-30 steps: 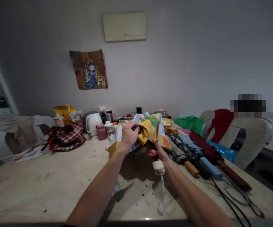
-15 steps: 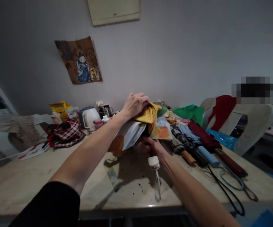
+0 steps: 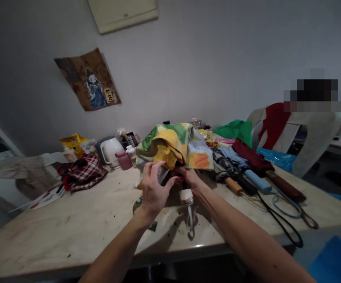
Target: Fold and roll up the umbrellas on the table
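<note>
A partly folded umbrella (image 3: pixel 172 139) with a yellow, green and white patterned canopy is in front of me, its loose panels bunched over the table. My right hand (image 3: pixel 190 179) is closed round its shaft just under the canopy. Below that hand the white handle end (image 3: pixel 186 195) sticks out toward me, a pale strap hanging from it. My left hand (image 3: pixel 154 188) is at the near left edge of the canopy, thumb and fingers apart, fingertips against the yellow fabric. Folds and my hands hide most of the shaft.
Several folded umbrellas (image 3: pixel 249 169) lie side by side on the table (image 3: pixel 99 224) at the right, wrist straps over the front edge. At the left are a plaid cloth item (image 3: pixel 83 173), a white kettle (image 3: pixel 111 151) and a pink bottle (image 3: pixel 124 160). A person sits beyond the right end.
My left hand has come down from the top of the canopy to its near left side. The canopy panels have spread out more. My right hand keeps its grip.
</note>
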`<state>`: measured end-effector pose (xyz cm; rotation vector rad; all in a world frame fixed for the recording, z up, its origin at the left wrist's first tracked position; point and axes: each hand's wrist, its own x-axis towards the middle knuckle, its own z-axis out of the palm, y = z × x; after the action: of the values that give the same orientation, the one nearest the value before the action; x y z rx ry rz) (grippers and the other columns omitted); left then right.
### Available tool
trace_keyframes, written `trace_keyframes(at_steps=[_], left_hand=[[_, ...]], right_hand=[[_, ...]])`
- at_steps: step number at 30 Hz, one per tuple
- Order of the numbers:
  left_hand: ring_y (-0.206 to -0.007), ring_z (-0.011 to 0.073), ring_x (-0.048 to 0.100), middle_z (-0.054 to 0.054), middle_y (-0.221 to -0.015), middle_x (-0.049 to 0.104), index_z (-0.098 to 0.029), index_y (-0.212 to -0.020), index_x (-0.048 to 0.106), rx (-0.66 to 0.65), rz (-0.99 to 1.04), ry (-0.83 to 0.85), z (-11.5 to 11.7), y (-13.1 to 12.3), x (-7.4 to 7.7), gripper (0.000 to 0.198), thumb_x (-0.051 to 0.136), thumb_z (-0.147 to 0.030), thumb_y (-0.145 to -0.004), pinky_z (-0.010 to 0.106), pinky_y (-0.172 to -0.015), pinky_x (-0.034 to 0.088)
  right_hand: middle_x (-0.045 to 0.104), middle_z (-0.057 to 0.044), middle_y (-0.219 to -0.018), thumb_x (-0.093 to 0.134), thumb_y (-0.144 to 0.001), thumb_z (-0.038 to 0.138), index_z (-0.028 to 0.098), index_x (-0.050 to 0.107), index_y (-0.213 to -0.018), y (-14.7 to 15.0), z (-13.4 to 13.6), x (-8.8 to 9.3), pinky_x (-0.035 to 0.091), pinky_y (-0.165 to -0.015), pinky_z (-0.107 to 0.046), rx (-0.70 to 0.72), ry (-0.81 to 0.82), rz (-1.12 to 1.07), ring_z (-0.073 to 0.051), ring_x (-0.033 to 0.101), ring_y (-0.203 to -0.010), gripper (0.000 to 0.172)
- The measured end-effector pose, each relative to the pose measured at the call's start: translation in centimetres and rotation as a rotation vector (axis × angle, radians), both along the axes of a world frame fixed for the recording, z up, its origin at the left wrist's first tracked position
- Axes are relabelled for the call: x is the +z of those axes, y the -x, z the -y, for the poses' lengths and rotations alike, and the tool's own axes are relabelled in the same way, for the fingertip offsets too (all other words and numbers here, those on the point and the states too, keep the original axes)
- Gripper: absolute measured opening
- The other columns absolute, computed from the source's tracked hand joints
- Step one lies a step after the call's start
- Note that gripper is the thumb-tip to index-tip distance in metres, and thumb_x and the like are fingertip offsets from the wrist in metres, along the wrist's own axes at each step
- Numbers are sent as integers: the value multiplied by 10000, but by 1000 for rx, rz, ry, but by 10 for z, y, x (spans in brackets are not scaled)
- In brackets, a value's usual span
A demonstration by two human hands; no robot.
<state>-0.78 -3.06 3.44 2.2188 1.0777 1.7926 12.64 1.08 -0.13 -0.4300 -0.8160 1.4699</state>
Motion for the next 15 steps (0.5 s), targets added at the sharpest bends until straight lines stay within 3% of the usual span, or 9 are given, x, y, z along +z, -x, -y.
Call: trace_keyframes(at_steps=[2, 5, 8, 12, 15], left_hand=[[-1005, 261, 506, 87, -1073, 566, -268, -1009, 683, 87, -132, -161, -9, 0, -1, 307, 743, -271, -708, 396, -931, 402], [-1005, 265, 497, 88, -1031, 603, -295, -931, 714, 110, -330, -293, -19, 6, 5, 154, 624, -243, -817, 423, -951, 352], [-907, 254, 510, 87, -898, 625, -265, -870, 703, 77, -491, -275, -22, 13, 12, 159, 545, -241, -868, 413, -908, 354], [-936, 291, 485, 149, -993, 592, -167, -1113, 619, 212, -483, -241, -24, 20, 16, 284, 527, -288, -873, 443, -886, 380], [-985, 300, 478, 166, -1055, 576, -163, -1193, 589, 177, -547, -237, -27, 26, 15, 335, 482, -263, -891, 456, -912, 385]], right_hand=[[375, 106, -439, 802, -530, 260, 183, 435, -615, 3, 1, -2, 185, -360, -187, -12, 18, 32, -16, 277, -342, 385], [379, 97, -427, 808, -515, 266, 185, 418, -574, 6, 1, -3, 186, -354, -198, -19, 36, 73, -23, 295, -334, 403], [366, 105, -423, 815, -521, 276, 185, 414, -570, 5, 0, -3, 192, -356, -198, -43, 38, 83, -13, 271, -336, 413], [370, 109, -432, 818, -538, 281, 182, 425, -582, 4, 0, -3, 212, -361, -196, -58, 35, 78, -10, 261, -348, 408], [375, 111, -436, 827, -528, 303, 181, 431, -589, 5, 0, -3, 219, -359, -194, -56, 35, 76, -8, 263, -347, 419]])
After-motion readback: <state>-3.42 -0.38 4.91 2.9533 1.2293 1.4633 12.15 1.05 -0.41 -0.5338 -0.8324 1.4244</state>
